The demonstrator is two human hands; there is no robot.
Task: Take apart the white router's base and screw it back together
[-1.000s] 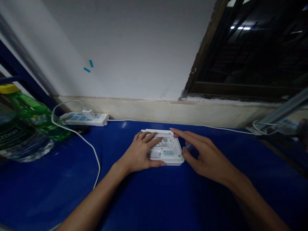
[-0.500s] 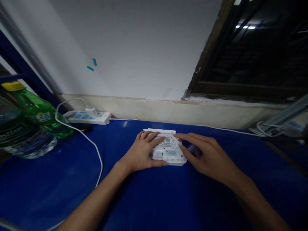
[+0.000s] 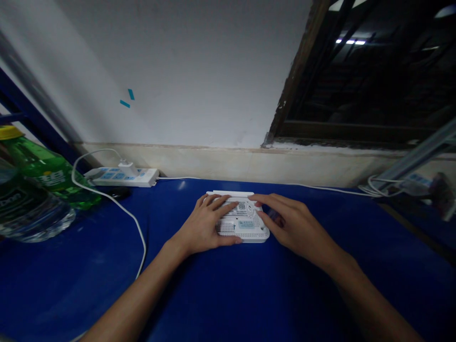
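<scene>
A white plastic device with vent holes and printed labels, much like a router, lies flat on the blue table. My left hand rests across its left part, fingers spread and thumb along the near edge. At the right edge is my right hand, its index finger and thumb at the device's upper right corner area. Its other fingers curl in towards the palm around something bluish, mostly hidden, whose kind I cannot make out.
To the left stand a green bottle with a yellow cap and a clear bottle. A power strip holds a white plug, whose cable runs over the table. The wall closes off the back; a metal bar slants at right.
The whole view has shifted slightly, so things appear further left. My right hand's fingers have turned a little, and the bluish thing in them shows less. My left hand stays on the device.
</scene>
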